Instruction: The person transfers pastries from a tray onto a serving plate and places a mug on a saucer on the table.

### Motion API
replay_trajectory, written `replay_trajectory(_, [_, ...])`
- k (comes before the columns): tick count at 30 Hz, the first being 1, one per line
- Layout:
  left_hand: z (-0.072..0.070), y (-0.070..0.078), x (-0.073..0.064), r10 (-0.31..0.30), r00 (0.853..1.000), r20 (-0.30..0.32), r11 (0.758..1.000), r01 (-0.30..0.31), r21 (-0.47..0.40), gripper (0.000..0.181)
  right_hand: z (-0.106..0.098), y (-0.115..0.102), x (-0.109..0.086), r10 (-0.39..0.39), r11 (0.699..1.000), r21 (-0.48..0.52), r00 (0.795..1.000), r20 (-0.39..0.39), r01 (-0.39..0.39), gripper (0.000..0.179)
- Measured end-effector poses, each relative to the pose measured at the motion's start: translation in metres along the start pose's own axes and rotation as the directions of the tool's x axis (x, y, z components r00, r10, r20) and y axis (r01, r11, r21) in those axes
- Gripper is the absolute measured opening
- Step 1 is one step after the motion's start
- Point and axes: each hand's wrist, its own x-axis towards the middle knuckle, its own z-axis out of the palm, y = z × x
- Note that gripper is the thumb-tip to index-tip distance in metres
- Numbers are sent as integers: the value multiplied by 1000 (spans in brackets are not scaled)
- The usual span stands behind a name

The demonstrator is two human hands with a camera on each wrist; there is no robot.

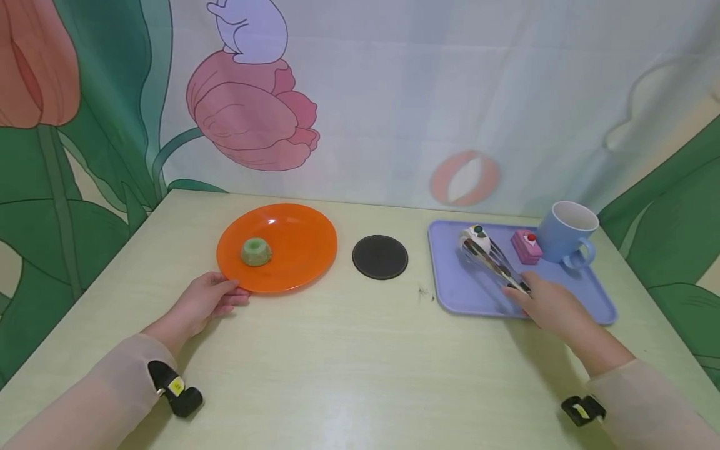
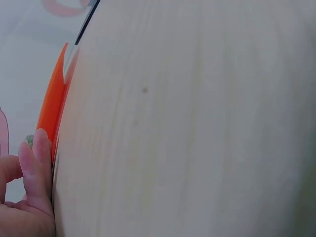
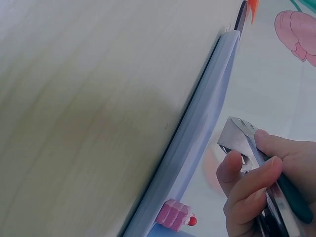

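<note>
On the left, my left hand (image 1: 205,303) pinches the near-left rim of an orange plate (image 1: 304,250), thumb above and fingers at its underside. A small green ring-shaped cake (image 1: 256,251) sits on that plate. My right hand (image 1: 554,306) grips metal tongs (image 1: 495,265) with dark grips, held over a lavender tray (image 1: 467,297). Their tips are at a small white cake (image 1: 476,237) with a dark green topping; I cannot tell whether they squeeze it. Beside it on the tray is a pink cake (image 1: 526,247) with a red ball on top, also visible in the right wrist view.
A light blue mug (image 1: 562,234) stands at the tray's back right, its handle toward the near right. Between plate and tray lies a round black coaster (image 1: 380,257). A printed curtain (image 1: 371,125) hangs behind the pale wooden table (image 1: 349,369).
</note>
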Motion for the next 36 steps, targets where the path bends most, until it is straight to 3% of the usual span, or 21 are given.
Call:
replay_trajectory(17, [-1, 0, 1, 8, 1000, -9, 1000, -8, 14, 45, -2, -12, 3, -26, 999, -23, 1000, 5, 26, 47])
replay_trajectory(29, [-1, -1, 1, 5, 1000, -12, 1000, -4, 8, 43, -1, -21, 9, -52, 998, -30, 998, 19, 53, 60])
replay_trajectory(36, [-1, -1, 1, 6, 1000, -14, 1000, -6, 12, 43, -1, -30, 12, -73, 997, -12, 997, 4, 73, 49])
